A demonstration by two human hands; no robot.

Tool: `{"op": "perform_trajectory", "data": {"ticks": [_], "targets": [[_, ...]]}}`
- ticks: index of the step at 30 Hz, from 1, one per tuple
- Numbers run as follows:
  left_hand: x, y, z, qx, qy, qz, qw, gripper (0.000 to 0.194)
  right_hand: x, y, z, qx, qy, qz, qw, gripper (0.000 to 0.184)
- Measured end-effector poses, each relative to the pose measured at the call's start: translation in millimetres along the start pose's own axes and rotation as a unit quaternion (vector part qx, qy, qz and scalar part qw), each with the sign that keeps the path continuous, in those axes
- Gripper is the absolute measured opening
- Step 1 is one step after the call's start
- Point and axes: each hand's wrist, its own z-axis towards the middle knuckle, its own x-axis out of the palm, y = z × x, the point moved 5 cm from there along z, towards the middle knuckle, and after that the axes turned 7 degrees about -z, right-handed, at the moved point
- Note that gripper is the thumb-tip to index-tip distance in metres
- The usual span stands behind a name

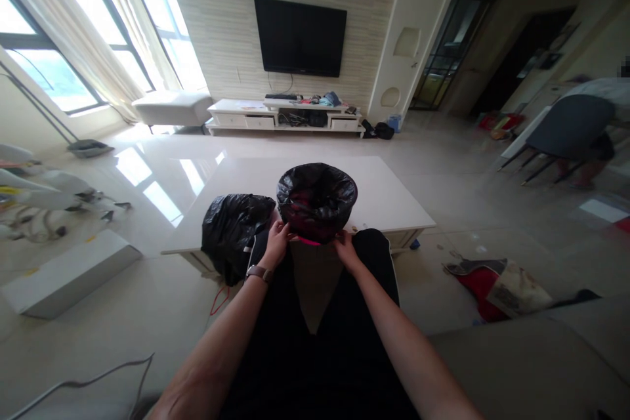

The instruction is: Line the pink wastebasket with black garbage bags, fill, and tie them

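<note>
A bin (310,242) with a little pink showing at its lower near edge stands at the near side of the white coffee table, between my knees. A black garbage bag (317,200) lines it and folds down over its rim. My left hand (276,244) is closed at the bin's lower left, fingers pinching the bag's edge. At the lower right, my right hand (346,251) is closed on the same bag; its fingertips are partly hidden. Beside my left hand, another black plastic bag (235,233) bulges over the table's edge.
The white coffee table (388,200) spreads out in front of me. A long white box (73,272) lies on the floor at left, and a red and beige cloth bag (502,289) at right. A person sits on a grey chair (573,125) at far right.
</note>
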Motion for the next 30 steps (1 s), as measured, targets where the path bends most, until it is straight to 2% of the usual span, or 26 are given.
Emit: {"op": "perform_trajectory", "data": {"ticks": [4, 6, 8, 10, 14, 17, 19, 22, 24, 27, 30], "targets": [[3.5, -1.0, -4.9, -0.017, 0.012, -0.011, 1.000, 0.040, 3.3, -0.9, -5.3, 0.011, 0.024, 0.033, 0.999, 0.050], [5.2, -1.8, -6.9, -0.025, 0.016, -0.017, 0.999, 0.038, -6.0, 4.7, -7.1, 0.000, -0.010, 0.032, 0.999, 0.047], [6.5, -2.7, -8.3, -0.030, 0.020, -0.027, 0.999, 0.038, -19.6, 13.9, -12.0, -0.028, -0.069, 0.021, 0.997, 0.042], [6.7, -3.3, -8.9, -0.031, 0.020, -0.040, 0.999, 0.038, -32.2, 25.1, -21.8, -0.069, -0.125, 0.006, 0.990, 0.037], [4.2, -2.7, -7.8, -0.024, 0.014, -0.073, 0.997, 0.039, -45.1, 52.0, -50.3, -0.178, -0.174, -0.032, 0.968, 0.040], [3.6, 0.8, -6.1, -0.027, 0.019, -0.087, 0.996, 0.042, -46.3, 87.4, -70.6, -0.305, -0.200, -0.126, 0.922, 0.042], [4.2, 3.7, -5.1, -0.031, 0.027, -0.090, 0.995, 0.043, -43.4, 113.9, -74.9, -0.364, -0.195, -0.185, 0.892, 0.041], [5.6, 7.1, -3.7, -0.034, 0.033, -0.092, 0.995, 0.041, -39.1, 146.7, -65.2, -0.428, -0.148, -0.224, 0.863, 0.038], [6.3, 8.4, -2.8, -0.034, 0.032, -0.094, 0.995, 0.036, -40.8, 157.4, -52.8, -0.469, -0.110, -0.223, 0.848, 0.031], [7.4, 9.9, -1.8, -0.038, 0.026, -0.098, 0.994, 0.032, -58.1, 155.2, -30.9, -0.489, -0.090, -0.217, 0.840, 0.025], [8.3, 11.3, -0.9, -0.042, 0.016, -0.101, 0.994, 0.032, -89.5, 146.5, -9.8, -0.471, -0.100, -0.252, 0.839, 0.022]]}}
